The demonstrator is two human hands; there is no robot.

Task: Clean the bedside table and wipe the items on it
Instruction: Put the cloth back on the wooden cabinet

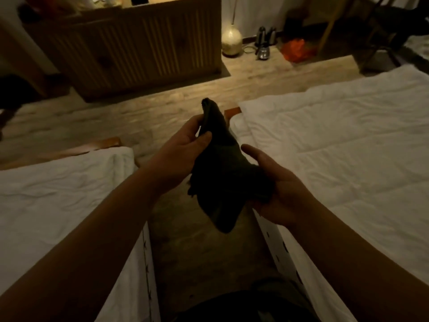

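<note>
A dark cloth [222,173] hangs between my two hands over the narrow floor gap between two beds. My left hand [183,147] pinches its upper end, thumb on the front and fingers behind, so one corner sticks up. My right hand [281,189] lies palm up under the cloth's lower part, thumb stretched out, fingers curled round the bunched fabric. A loose tail of the cloth dangles below. No bedside table is in view.
White-covered beds flank me, one at the left [58,194] and one at the right [348,140]. Ahead stands a slatted wooden cabinet [144,47]. On the floor beyond it are a round glowing lamp [231,41], a kettle [263,40] and an orange bag [296,49].
</note>
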